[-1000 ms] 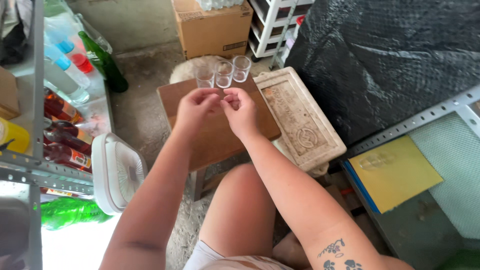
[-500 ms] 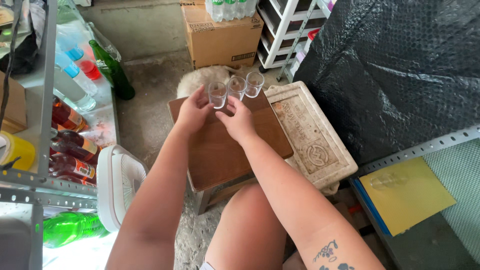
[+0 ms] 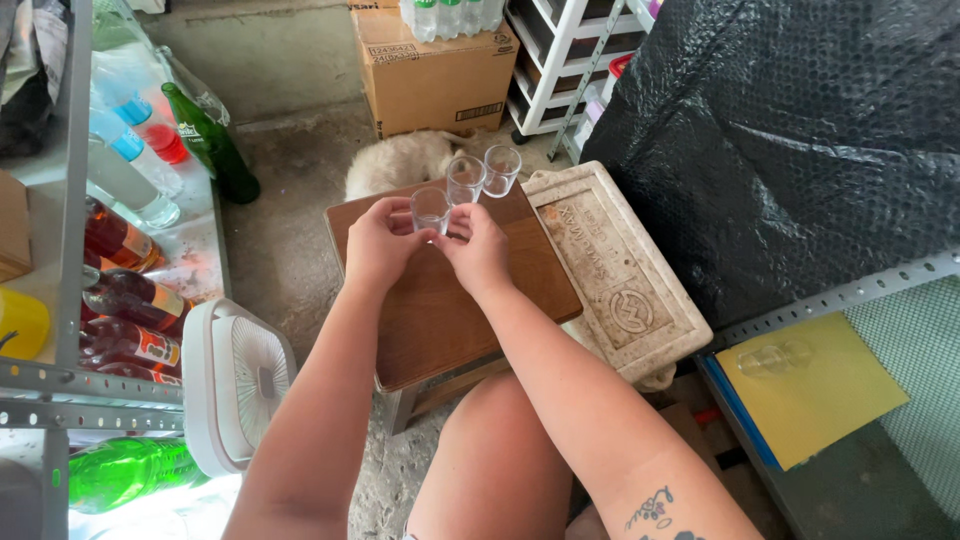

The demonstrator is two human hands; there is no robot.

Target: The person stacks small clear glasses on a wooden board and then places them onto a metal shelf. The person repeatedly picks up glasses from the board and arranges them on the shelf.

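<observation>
Head view: near the middle of the frame, the left hand [image 3: 378,243] and right hand [image 3: 478,250] both pinch one small clear cup [image 3: 430,209] with their fingers over the brown tabletop [image 3: 440,310]. Two more clear cups [image 3: 483,172] stand just behind it. A white fan [image 3: 240,385] sits at the lower left.
</observation>
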